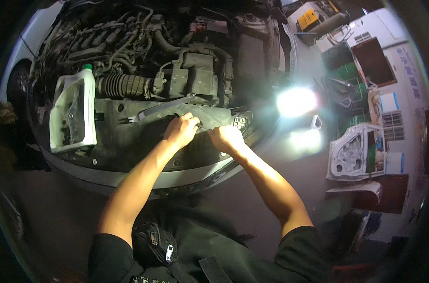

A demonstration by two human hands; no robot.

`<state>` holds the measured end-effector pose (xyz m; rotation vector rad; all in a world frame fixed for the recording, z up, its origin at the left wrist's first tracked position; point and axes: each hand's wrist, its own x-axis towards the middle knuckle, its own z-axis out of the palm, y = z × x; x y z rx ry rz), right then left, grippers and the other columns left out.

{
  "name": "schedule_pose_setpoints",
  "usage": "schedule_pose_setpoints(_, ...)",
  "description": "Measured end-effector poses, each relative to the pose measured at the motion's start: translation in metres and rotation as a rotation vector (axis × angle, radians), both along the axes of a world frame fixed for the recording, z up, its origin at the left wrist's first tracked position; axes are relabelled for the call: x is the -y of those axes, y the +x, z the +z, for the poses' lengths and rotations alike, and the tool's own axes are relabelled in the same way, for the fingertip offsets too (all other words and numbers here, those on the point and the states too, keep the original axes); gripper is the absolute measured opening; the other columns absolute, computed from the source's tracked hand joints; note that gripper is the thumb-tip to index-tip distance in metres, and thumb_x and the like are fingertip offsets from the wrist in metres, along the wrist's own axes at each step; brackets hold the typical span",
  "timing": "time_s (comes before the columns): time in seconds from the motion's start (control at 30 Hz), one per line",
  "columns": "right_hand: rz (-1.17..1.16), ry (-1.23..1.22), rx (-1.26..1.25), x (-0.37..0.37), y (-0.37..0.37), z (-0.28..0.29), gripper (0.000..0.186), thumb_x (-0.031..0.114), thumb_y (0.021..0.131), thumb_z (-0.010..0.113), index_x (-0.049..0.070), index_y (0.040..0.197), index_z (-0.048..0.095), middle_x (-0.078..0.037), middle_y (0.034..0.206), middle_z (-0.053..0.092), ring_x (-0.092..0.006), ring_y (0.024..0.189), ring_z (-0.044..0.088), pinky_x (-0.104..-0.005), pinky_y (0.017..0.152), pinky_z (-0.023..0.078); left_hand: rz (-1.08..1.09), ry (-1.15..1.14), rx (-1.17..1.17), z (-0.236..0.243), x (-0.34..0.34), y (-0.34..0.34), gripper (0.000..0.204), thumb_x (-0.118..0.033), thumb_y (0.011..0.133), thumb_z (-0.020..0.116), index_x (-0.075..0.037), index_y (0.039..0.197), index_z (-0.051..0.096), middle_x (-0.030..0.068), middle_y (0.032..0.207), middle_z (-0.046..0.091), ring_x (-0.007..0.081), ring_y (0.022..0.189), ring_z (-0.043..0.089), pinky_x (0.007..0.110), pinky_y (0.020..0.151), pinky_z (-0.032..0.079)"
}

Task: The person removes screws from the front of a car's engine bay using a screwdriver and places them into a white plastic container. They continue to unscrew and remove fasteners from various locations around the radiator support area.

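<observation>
Both my hands are over the front edge of an open car engine bay, on the black plastic cover (pixel 129 155) behind the bumper. My left hand (pixel 181 129) has its fingers pinched together at a raised grey-black part of the cover. Close to its right, my right hand (pixel 226 138) is also closed, fingertips bent down at the same spot. What lies between the fingers is too small or hidden to make out. Just beyond my left hand lies a long flat pry tool (pixel 162 109) with a forked end. A cut-open white plastic jug (pixel 90 118) with a green cap stands left, small dark pieces inside.
Behind the cover are a ribbed air intake hose (pixel 122 86) and a black air box (pixel 194 75). A bright work light (pixel 297 101) glares at the right. Farther right, a bare car door (pixel 356 153) and a fender piece (pixel 365 189) lean by the wall.
</observation>
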<state>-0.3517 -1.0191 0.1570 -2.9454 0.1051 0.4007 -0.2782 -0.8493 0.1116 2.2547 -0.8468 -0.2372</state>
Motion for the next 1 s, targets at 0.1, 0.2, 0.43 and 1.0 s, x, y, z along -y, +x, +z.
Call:
schedule_pose_setpoints(0.1, -0.046, 0.033, 0.009, 0.0, -0.001, -0.001, 0.038, 0.032, 0.089, 0.053, 0.003, 0.071, 0.07, -0.021, 0.068, 0.065, -0.0367, 0.067, 0.067, -0.045, 0.064, 0.054, -0.051, 0.096, 0.033, 0.008, 0.007, 0.003, 0.017, -0.016, 0.081, 0.064, -0.007, 0.095, 0.068, 0.0139, 0.093, 0.064, 0.035, 0.084, 0.063, 0.042, 0.074, 0.053)
schedule_pose_setpoints(0.2, -0.062, 0.025, -0.036, 0.0, 0.005, -0.007, 0.029, 0.025, 0.084, 0.054, 0.004, 0.071, 0.071, -0.02, 0.068, 0.066, -0.0336, 0.066, 0.069, -0.0438, 0.062, 0.054, -0.094, 0.161, 0.091, 0.012, 0.009, 0.008, 0.017, -0.016, 0.08, 0.065, -0.007, 0.094, 0.067, 0.0149, 0.092, 0.064, 0.0357, 0.086, 0.063, 0.044, 0.074, 0.053)
schedule_pose_setpoints(0.43, -0.04, -0.022, -0.064, -0.003, 0.01, 0.03, 0.019, 0.019, 0.077, 0.059, 0.008, 0.076, 0.074, -0.013, 0.079, 0.071, -0.0282, 0.074, 0.07, -0.0384, 0.065, 0.055, -0.16, 0.276, 0.139, 0.031, 0.028, 0.007, 0.015, -0.005, 0.08, 0.059, -0.005, 0.095, 0.058, 0.0199, 0.092, 0.062, 0.0441, 0.088, 0.059, 0.051, 0.074, 0.049)
schedule_pose_setpoints(1.0, -0.146, -0.41, 0.454, -0.047, 0.016, -0.036, 0.016, 0.023, 0.074, 0.059, 0.012, 0.07, 0.071, -0.006, 0.071, 0.064, -0.0209, 0.066, 0.061, -0.0383, 0.05, 0.042, -0.3, 0.438, 0.234, 0.027, 0.026, 0.024, 0.014, -0.01, 0.085, 0.051, -0.002, 0.091, 0.062, 0.0213, 0.088, 0.062, 0.0401, 0.086, 0.061, 0.045, 0.074, 0.049)
